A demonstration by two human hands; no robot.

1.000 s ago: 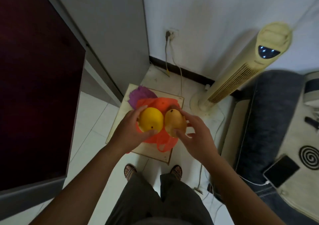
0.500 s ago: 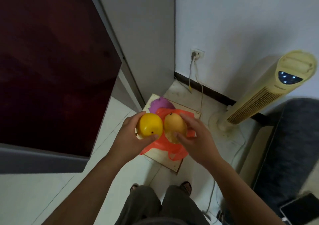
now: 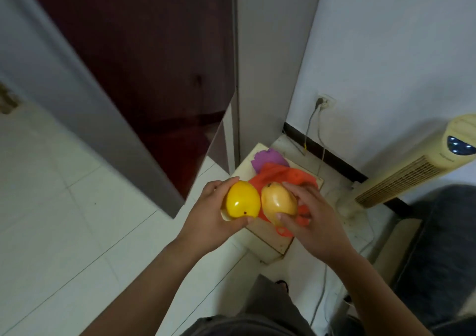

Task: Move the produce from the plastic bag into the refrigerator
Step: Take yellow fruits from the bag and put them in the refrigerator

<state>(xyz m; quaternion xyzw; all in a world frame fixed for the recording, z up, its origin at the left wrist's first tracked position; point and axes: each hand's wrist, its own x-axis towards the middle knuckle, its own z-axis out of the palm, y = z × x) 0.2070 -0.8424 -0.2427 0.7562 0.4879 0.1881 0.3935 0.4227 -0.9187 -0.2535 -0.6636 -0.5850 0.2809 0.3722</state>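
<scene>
My left hand (image 3: 211, 222) grips a bright yellow mango (image 3: 243, 203). My right hand (image 3: 313, 222) holds a paler orange-yellow mango (image 3: 277, 201) right beside it, the two fruits touching. Below them an orange plastic bag (image 3: 280, 175) lies crumpled on a low wooden board (image 3: 270, 240) on the floor, with a purple bag (image 3: 268, 157) behind it. The refrigerator (image 3: 144, 77) stands at upper left, its dark red door shut, its grey side (image 3: 268, 65) facing the wall.
A cream tower fan (image 3: 412, 168) stands at the right by the white wall. A wall socket (image 3: 325, 102) holds plugs, with cables running down to the floor. A dark grey sofa (image 3: 438, 258) fills the lower right. White floor tiles (image 3: 64, 219) spread to the left.
Both hands have lifted the two mangoes higher above the orange bag. My view has tilted up and left, so more of the refrigerator door shows.
</scene>
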